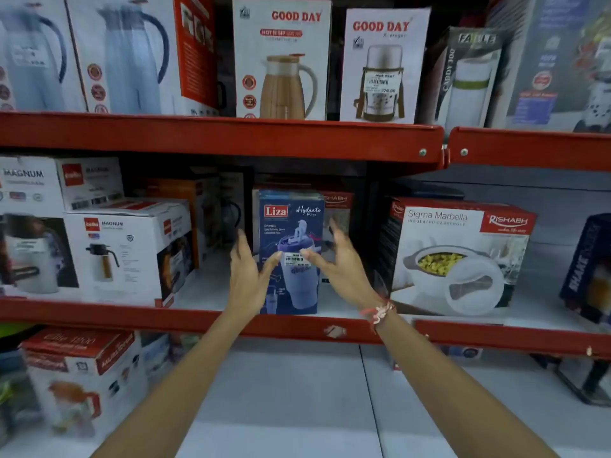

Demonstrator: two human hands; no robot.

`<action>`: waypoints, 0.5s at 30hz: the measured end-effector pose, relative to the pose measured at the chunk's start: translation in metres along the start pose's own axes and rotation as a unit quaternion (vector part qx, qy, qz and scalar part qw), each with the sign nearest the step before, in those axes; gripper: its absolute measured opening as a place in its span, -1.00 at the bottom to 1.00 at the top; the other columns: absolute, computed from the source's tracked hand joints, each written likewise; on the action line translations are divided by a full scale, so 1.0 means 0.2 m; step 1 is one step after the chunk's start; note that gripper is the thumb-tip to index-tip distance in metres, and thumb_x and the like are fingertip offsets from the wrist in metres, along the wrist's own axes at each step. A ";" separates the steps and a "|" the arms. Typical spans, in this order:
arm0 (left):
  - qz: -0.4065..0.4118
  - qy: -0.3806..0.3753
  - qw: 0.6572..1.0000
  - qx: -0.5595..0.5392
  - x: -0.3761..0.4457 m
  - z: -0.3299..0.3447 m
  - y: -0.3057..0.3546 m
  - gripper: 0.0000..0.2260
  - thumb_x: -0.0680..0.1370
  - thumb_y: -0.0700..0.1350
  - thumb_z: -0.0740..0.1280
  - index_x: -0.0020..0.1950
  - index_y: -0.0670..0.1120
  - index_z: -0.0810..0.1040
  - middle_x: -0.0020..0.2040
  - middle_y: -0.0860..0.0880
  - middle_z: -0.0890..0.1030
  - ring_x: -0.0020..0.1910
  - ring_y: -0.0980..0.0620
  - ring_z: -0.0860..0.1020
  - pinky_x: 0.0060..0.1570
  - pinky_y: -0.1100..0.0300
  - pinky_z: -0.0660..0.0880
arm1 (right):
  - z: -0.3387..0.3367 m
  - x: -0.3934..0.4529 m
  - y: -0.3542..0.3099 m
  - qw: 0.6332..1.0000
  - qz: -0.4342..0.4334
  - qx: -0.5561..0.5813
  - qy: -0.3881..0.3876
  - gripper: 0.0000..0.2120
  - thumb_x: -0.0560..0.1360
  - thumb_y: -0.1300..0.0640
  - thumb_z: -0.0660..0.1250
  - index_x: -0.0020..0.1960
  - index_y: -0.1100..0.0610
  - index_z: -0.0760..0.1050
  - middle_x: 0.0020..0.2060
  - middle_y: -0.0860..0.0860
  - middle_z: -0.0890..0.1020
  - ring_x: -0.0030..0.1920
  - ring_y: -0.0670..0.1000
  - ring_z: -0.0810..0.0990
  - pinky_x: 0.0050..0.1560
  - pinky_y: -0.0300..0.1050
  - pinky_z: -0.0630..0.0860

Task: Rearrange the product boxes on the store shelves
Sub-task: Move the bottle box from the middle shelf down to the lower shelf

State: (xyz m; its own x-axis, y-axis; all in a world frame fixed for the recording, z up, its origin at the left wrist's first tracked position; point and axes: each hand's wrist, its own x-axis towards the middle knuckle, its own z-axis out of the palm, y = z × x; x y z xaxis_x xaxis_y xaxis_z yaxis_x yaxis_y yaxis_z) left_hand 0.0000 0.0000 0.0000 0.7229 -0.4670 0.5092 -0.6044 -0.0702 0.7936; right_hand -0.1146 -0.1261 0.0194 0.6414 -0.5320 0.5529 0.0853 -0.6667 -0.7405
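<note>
Shelf-front: open hands (294,272) flanking blue box (291,226)

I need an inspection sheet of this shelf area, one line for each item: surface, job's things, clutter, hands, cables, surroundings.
Surface: red metal middle shelf, white deck, a scuff on its front edge.
Job's things: blue Liza box upright at the shelf front; casserole box to its right; white Magnum box to its left.
Clutter: nothing seen.
Hands: left hand and right hand open, one at each side of the blue Liza box, fingers spread; contact cannot be told. A thread band is on the right wrist.
Cables: nothing seen.
Surroundings: upper shelf with Good Day boxes; a lower shelf with more boxes.
</note>
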 end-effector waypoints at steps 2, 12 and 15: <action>-0.039 -0.059 0.997 -0.032 0.02 0.00 -0.02 -0.37 0.56 0.02 0.25 0.53 -0.10 0.03 0.35 -0.07 0.42 0.36 -0.10 0.40 0.21 0.08 0.39 | 0.03 0.01 0.01 0.998 0.034 0.002 -0.045 -0.27 0.49 0.00 0.39 0.53 0.01 0.09 0.36 -0.04 0.47 0.30 -0.08 0.48 0.18 -0.38 0.39; -0.003 -0.081 0.995 -0.064 -0.02 -0.05 -0.05 -0.57 0.56 -0.14 0.28 0.43 -0.02 0.33 0.16 0.00 0.62 0.13 0.02 0.59 0.18 -0.02 0.54 | -0.01 -0.08 0.04 1.000 0.030 0.001 0.011 -0.42 0.53 0.17 0.35 0.49 -0.01 0.25 0.26 -0.05 0.58 0.09 -0.29 0.57 0.16 -0.22 0.52; 0.015 -0.081 0.993 -0.080 -0.04 -0.06 0.00 -0.56 0.56 -0.14 0.29 0.44 0.00 0.32 0.15 0.01 0.63 0.12 0.05 0.60 0.19 -0.05 0.54 | -0.06 -0.12 0.01 0.999 0.019 0.022 0.033 -0.43 0.52 0.16 0.36 0.48 -0.02 0.26 0.21 -0.09 0.59 0.10 -0.18 0.63 0.19 -0.08 0.56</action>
State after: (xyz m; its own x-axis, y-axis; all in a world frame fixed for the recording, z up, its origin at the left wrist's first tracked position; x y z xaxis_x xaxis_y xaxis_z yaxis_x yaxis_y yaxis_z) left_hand -0.0016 0.0147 0.0009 0.6344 -0.6038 0.4827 -0.5542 0.0801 0.8286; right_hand -0.1398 -0.1203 0.0096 0.5925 -0.5907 0.5478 0.0967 -0.6229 -0.7763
